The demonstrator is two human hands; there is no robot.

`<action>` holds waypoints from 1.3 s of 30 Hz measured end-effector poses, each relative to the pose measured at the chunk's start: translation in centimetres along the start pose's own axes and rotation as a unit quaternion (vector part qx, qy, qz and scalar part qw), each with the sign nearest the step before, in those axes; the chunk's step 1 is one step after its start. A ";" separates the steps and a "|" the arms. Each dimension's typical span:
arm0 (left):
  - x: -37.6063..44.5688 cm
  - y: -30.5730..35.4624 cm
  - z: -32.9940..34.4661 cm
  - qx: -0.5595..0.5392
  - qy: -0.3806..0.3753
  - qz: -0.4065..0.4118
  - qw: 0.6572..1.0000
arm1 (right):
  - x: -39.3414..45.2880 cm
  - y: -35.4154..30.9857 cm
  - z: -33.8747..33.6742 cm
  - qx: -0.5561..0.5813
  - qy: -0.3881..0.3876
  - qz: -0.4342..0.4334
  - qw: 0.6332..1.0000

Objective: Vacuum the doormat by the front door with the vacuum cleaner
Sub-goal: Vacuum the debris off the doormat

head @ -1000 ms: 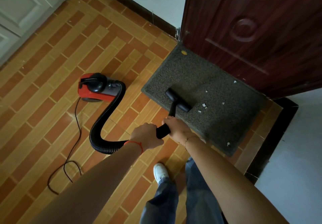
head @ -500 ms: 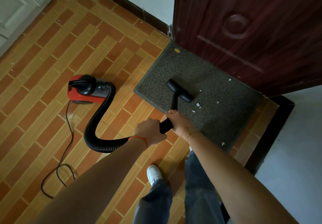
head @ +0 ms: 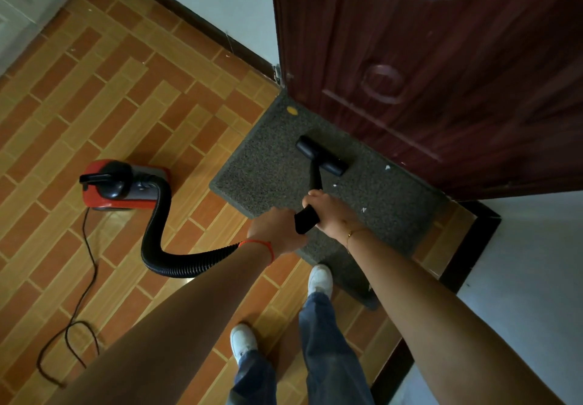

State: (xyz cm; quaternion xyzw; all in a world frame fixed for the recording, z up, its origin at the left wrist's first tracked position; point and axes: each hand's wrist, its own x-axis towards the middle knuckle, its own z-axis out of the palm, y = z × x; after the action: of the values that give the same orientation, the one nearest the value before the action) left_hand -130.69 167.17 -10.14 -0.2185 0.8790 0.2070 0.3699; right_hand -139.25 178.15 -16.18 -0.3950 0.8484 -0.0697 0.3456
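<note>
On doormat [head: 268,168] far edge: nozzle [head: 321,155]; both hands grip wand [head: 305,219].

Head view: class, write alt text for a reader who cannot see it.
Both hands, left hand and right hand, grip a black vacuum wand whose nozzle rests on a grey doormat before a dark red door. A red vacuum cleaner sits on the tiled floor.

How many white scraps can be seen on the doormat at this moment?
3. One scrap lies near the door, one just right of the wand, one beside the right hand. Arms may hide more.
</note>
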 end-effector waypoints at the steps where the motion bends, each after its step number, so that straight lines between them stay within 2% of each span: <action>1: 0.6 0.8 -0.4 -0.004 0.002 0.002 1.000 | 0.3 0.8 -0.7 -0.001 0.000 -0.002 1.000; 9: 4.2 4.9 -3.4 -0.010 -0.006 0.014 1.000 | 2.2 5.5 -4.4 0.001 -0.007 -0.005 1.000; 16: 4.1 4.9 -4.0 -0.002 -0.001 0.024 1.000 | 2.2 5.5 -4.9 -0.021 -0.012 -0.014 1.000; 26: 1.0 0.7 -2.8 0.001 -0.014 0.017 1.000 | 1.0 0.8 -2.4 -0.005 -0.023 -0.015 1.000; 39: -6.5 -7.6 2.6 0.034 -0.023 0.020 0.999 | -2.9 -8.5 5.5 0.015 -0.038 0.004 0.999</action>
State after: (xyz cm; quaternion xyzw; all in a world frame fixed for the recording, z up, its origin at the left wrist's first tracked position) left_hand -121.08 163.78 -8.54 -0.1828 0.8809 0.1894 0.3933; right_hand -129.14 175.36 -15.42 -0.3886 0.8352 -0.0664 0.3834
